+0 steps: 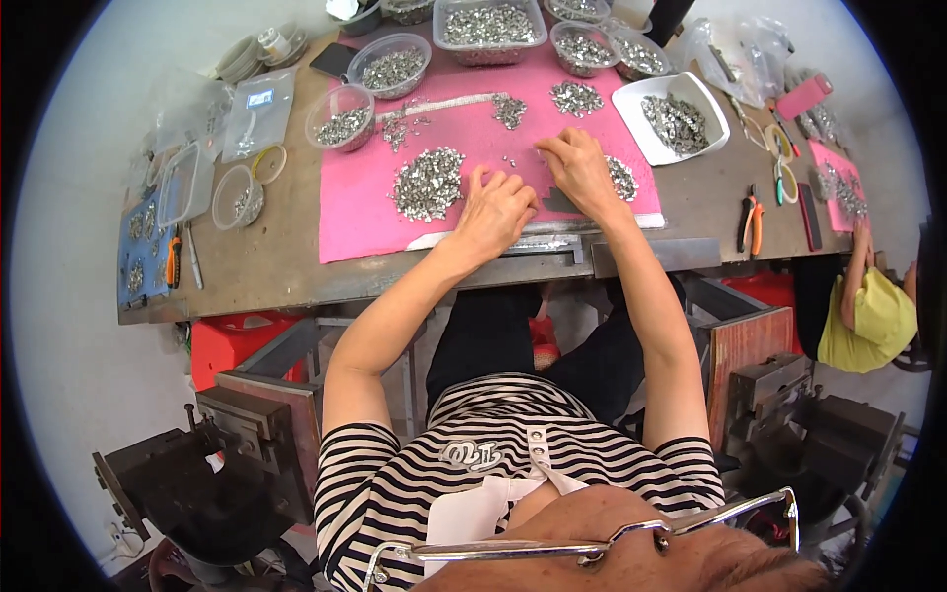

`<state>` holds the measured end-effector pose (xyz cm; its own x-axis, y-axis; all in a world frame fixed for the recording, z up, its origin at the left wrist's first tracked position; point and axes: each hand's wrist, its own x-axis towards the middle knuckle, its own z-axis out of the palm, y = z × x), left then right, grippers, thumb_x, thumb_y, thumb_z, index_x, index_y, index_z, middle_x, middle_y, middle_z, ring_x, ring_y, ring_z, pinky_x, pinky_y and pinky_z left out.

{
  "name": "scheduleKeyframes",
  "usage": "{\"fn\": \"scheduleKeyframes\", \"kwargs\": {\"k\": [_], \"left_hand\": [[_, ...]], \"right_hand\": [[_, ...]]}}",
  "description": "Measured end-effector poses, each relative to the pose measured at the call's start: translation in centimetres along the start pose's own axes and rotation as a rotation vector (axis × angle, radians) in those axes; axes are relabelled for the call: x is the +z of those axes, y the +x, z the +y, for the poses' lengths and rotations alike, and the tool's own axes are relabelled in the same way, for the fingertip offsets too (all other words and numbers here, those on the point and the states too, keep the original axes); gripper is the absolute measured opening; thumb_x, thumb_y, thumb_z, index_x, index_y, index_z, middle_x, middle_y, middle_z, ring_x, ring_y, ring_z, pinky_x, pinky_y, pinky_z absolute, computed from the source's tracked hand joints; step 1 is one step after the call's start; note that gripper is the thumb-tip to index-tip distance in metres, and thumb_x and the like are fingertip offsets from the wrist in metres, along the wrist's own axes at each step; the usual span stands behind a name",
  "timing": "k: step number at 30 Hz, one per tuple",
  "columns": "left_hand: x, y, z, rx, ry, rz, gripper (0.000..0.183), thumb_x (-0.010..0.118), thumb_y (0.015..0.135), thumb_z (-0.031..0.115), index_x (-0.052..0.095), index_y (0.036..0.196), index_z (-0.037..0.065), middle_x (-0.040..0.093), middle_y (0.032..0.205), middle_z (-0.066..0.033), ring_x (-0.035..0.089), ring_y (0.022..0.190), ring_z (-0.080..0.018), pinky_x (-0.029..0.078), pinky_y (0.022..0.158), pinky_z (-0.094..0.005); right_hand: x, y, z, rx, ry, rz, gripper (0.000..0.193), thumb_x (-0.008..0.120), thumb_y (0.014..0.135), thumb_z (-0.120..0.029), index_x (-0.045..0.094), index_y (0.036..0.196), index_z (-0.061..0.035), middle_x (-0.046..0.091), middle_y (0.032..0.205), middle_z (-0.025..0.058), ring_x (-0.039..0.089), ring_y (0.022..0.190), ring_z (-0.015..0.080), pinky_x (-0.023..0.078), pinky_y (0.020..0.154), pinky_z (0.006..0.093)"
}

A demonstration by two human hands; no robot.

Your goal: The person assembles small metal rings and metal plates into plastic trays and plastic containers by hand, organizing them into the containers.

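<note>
My left hand rests low over the pink mat, its fingers curled down. A heap of small shiny metal pieces lies just left of it. My right hand is bent over the mat with thumb and forefinger pinched together. Anything within either hand's fingers is too small or hidden to make out. A few loose metal bits lie between the hands. Another metal pile is partly covered by my right hand. Farther back are two more small piles, one silver and one greyer.
Clear tubs of metal parts, including a large one, line the back. A white tray stands right of the mat. Orange-handled pliers lie near the front edge. At far right a person in a yellow top works on another pink mat.
</note>
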<state>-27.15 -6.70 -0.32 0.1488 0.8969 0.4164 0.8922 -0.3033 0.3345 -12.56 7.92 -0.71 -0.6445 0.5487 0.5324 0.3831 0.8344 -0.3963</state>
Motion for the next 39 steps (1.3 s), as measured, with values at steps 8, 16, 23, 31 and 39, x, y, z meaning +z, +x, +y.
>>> {"fn": "scheduleKeyframes", "kwargs": {"k": [8,16,23,31,39], "left_hand": [[-0.2,-0.3,-0.4,-0.016,-0.052,0.005,0.006,0.073,0.087,0.016,0.072,0.091,0.013,0.059,0.086,-0.0027,0.059,0.092,-0.0229,0.031,0.105,-0.0514],[0.0,-0.4,-0.4,-0.053,-0.086,0.01,0.006,0.073,0.087,0.017,0.072,0.092,0.014,0.059,0.086,-0.002,0.059,0.092,-0.0225,0.03,0.107,-0.0535],[-0.1,-0.4,-0.4,-0.06,-0.087,0.017,0.006,0.074,0.086,0.017,0.072,0.092,0.014,0.059,0.086,-0.0015,0.059,0.093,-0.0221,0.03,0.108,-0.0537],[0.0,-0.4,-0.2,-0.069,-0.107,0.063,0.006,0.074,0.086,0.016,0.072,0.091,0.013,0.06,0.085,-0.0017,0.058,0.091,-0.0224,0.03,0.107,-0.0507],[0.2,-0.4,-0.3,-0.07,-0.101,0.061,0.007,0.074,0.085,0.016,0.072,0.091,0.013,0.06,0.085,-0.0015,0.058,0.091,-0.0222,0.031,0.105,-0.0489]], "right_hand": [[-3.6,-0.7,-0.1,-0.09,-0.278,-0.199,0.017,0.067,0.089,-0.014,0.078,0.103,-0.0141,0.063,0.095,0.0068,0.057,0.096,0.0293,0.044,0.082,0.045],[-2.0,-2.3,-0.1,-0.227,-0.219,-0.24,0.03,0.063,0.094,-0.018,0.071,0.122,-0.0108,0.064,0.136,0.0017,0.052,0.131,0.0352,0.04,0.105,0.0521],[-4.7,-3.2,-0.5,-0.169,-0.282,-0.322,0.034,0.061,0.095,-0.016,0.067,0.129,-0.0119,0.064,0.137,0.0024,0.05,0.135,0.0345,0.036,0.11,0.0542],[-4.1,-4.0,-0.4,-0.156,-0.294,-0.294,0.044,0.061,0.096,-0.012,0.059,0.139,-0.0175,0.064,0.139,0.0026,0.05,0.135,0.0352,0.036,0.111,0.0532],[-5.1,-3.7,-1.5,-0.161,-0.226,-0.291,0.042,0.059,0.097,-0.01,0.061,0.138,-0.0177,0.063,0.139,0.001,0.049,0.136,0.0355,0.034,0.112,0.0549]]}}
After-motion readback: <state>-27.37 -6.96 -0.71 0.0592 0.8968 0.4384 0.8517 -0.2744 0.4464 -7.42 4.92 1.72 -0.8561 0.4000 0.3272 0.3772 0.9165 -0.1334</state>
